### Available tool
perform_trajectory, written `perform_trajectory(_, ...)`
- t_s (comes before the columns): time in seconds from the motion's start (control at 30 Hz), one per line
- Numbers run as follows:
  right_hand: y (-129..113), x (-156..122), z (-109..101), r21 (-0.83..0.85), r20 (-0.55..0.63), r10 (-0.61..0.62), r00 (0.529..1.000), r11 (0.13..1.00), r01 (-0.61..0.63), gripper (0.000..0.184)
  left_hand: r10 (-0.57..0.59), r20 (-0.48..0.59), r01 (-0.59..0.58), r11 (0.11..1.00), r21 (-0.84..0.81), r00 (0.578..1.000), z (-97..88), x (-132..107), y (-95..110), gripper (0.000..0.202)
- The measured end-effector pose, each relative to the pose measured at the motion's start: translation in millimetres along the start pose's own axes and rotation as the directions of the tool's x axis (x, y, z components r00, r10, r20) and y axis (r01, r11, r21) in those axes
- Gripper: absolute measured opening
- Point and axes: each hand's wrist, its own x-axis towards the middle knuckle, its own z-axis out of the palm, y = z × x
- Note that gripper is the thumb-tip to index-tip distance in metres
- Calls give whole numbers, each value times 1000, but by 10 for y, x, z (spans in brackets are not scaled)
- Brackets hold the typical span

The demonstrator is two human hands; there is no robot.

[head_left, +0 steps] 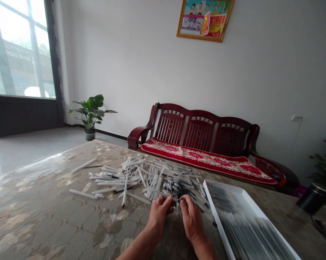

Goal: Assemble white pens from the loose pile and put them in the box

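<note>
Pens (141, 177) lie in a loose heap across the middle of the desk (44, 213), mostly white barrels, with a tangle of thin black pieces (183, 191) at the end nearest my hands. From here, both hands sit just below that tangle and close together. The left hand (159, 215) is curled nearly shut and the right hand (191, 220) is pinched, its fingertips almost meeting the left's. A thin piece may be caught between them, but the fingers hide it and the view is too coarse to be sure. Holding them this tight and this near each other looks suited to small, fiddly handling rather than a full grip. To the right, a white tray (215, 216) rests on the desk, its rim just beside the heap, with long pens lying side by side inside, blurred but orderly. That neat parallel lay seems deliberate, in contrast with the jumble. Beyond the desk stand a dark wooden bench (203, 126) with a red cushion (203, 159) and a potted plant (91, 112).
</note>
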Motion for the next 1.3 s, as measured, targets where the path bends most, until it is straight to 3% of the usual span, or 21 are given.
perform_trajectory(0.2, 21, -5, 25, 11, -8, 63, 998, 998, -63, 44, -3, 18, 2, 1000, 24, 1000, 6, -9, 9, 41)
perform_trajectory(0.37, 24, -2, 24, 87, 8, 67, 998, 994, -68, 37, -3, 6, 3, 1000, 22, 1000, 9, -13, 18, 41)
perform_trajectory(0.5, 17, 0, 27, 130, 6, 105, 994, 986, -105, 45, -1, 12, 0, 999, 52, 1000, 12, -17, 18, 40)
perform_trajectory(0.63, 9, -3, 30, 171, 14, 80, 997, 982, -81, 38, 5, 3, -5, 999, 47, 1000, 16, -24, 21, 39)
perform_trajectory(0.8, 24, -3, 53, 208, 27, 148, 989, 967, -150, 46, 24, 1, -24, 997, 69, 1000, 25, -39, 30, 40)
perform_trajectory(0.97, 23, 0, 69, 237, 64, 130, 989, 961, -141, 40, 39, -17, -37, 997, 69, 999, 35, -48, 45, 40)
perform_trajectory(1.1, 24, -6, 100, 301, 96, 233, 968, 920, -252, 49, 53, -18, -51, 996, 76, 998, 35, -52, 38, 39)
perform_trajectory(1.3, -19, 10, 116, 413, 113, 245, 963, 870, -270, 44, 84, -21, -83, 995, 56, 996, 18, -37, 9, 38)
